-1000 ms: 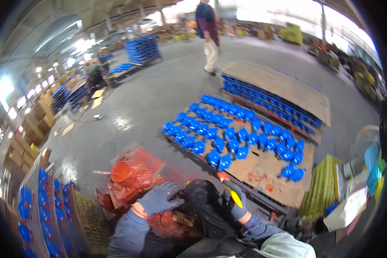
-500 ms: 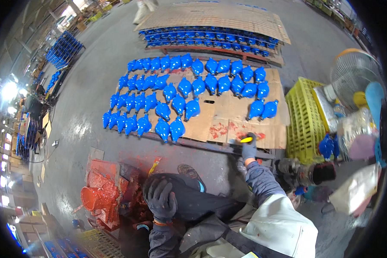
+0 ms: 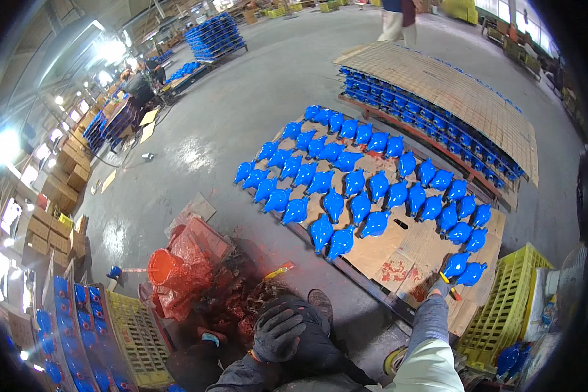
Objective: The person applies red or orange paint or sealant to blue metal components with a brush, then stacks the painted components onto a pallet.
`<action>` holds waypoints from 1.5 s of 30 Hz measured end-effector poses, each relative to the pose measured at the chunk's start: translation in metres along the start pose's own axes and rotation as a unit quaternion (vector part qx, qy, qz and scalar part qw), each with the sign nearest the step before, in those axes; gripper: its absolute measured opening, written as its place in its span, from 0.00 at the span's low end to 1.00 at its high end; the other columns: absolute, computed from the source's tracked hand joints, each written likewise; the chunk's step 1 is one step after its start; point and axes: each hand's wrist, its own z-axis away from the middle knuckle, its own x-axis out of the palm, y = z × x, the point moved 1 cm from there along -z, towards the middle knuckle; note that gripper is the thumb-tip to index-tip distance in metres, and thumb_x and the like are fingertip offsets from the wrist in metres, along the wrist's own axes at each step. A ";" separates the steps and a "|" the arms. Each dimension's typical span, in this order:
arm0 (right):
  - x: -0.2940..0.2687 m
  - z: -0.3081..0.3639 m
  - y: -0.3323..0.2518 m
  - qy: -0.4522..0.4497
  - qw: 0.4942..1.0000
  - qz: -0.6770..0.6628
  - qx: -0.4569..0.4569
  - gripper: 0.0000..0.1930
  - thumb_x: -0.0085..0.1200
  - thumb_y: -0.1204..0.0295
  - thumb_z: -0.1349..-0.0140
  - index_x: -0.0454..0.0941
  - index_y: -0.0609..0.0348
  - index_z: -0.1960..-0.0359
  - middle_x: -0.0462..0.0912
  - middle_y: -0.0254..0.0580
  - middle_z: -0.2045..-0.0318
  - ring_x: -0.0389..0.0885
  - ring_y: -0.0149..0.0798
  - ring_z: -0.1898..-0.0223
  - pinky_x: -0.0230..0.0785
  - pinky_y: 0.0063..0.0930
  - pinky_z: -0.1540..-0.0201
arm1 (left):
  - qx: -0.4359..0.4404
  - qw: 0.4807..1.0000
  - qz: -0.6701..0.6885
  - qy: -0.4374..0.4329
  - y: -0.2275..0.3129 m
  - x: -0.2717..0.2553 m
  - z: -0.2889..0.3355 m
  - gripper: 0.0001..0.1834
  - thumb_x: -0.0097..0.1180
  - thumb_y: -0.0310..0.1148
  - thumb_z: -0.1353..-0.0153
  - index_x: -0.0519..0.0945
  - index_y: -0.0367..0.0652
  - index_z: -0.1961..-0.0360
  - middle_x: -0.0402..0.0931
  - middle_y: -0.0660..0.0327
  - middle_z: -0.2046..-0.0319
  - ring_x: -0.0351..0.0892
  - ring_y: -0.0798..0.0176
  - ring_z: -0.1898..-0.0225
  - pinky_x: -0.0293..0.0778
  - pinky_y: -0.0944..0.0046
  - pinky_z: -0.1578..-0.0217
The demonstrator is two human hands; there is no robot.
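Observation:
My right hand (image 3: 440, 289), in a grey glove, is closed on a yellow-handled tool (image 3: 444, 278) with a reddish-orange end; its exact kind is hard to make out. It is low over the right front of the cardboard sheet (image 3: 372, 251), just beside two glossy blue bulb-shaped parts (image 3: 456, 264). Rows of similar blue parts (image 3: 333, 206) with dark ends cover much of the cardboard. My left hand (image 3: 277, 333), also gloved in grey, rests on my leg with its fingers extended and holds nothing.
Left of my legs stands a red paint-covered container (image 3: 188, 264); a yellow-and-red tool (image 3: 279, 270) lies beside it. A yellow plastic crate (image 3: 506, 307) is at the right. Behind, a rack (image 3: 431, 121) holds more blue parts. A person (image 3: 398, 23) stands beyond it.
The view has turned left, so the scene sits farther right. My right hand has moved with the yellow-handled tool from the cardboard's front edge toward the two blue parts. My left hand stays on my leg.

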 end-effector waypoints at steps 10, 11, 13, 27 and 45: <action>-0.084 0.049 0.067 -0.151 0.982 -0.109 0.025 0.19 0.62 0.79 0.44 0.70 0.56 0.52 0.75 0.35 0.60 0.74 0.33 0.61 0.71 0.27 0.57 | 0.004 1.000 0.008 0.022 0.002 -0.002 0.004 0.17 0.58 0.31 0.52 0.84 0.51 0.58 0.81 0.62 0.52 0.77 0.53 0.46 0.66 0.45 0.40; -0.104 0.062 0.070 -0.166 0.979 -0.107 0.056 0.19 0.61 0.80 0.44 0.70 0.56 0.52 0.75 0.34 0.59 0.73 0.32 0.61 0.71 0.26 0.58 | 0.004 1.000 0.003 0.019 0.003 -0.003 0.005 0.17 0.59 0.31 0.52 0.84 0.51 0.58 0.81 0.62 0.52 0.77 0.53 0.46 0.66 0.46 0.39; -0.132 0.088 0.059 -0.209 0.977 -0.034 -0.036 0.20 0.63 0.79 0.48 0.71 0.56 0.53 0.76 0.36 0.61 0.73 0.32 0.61 0.70 0.26 0.57 | 0.006 1.000 0.001 0.023 0.005 -0.004 0.006 0.17 0.60 0.30 0.52 0.84 0.51 0.58 0.81 0.61 0.52 0.77 0.53 0.46 0.66 0.46 0.39; -0.191 0.374 -0.325 -0.505 0.648 -0.027 -0.569 0.20 0.67 0.73 0.54 0.77 0.57 0.57 0.82 0.46 0.62 0.81 0.45 0.66 0.74 0.36 0.62 | -0.279 0.866 0.415 -0.001 0.063 -0.029 0.039 0.17 0.63 0.32 0.43 0.81 0.48 0.51 0.80 0.56 0.52 0.79 0.49 0.50 0.75 0.48 0.50; -0.125 0.642 -0.315 -0.828 0.508 -0.128 -0.201 0.24 0.43 0.60 0.26 0.61 0.55 0.32 0.79 0.40 0.57 0.76 0.27 0.66 0.69 0.21 0.63 | -0.102 0.647 0.660 0.368 -0.132 -0.228 0.134 0.38 0.59 0.55 0.39 0.67 0.39 0.37 0.74 0.55 0.45 0.78 0.56 0.46 0.75 0.54 0.44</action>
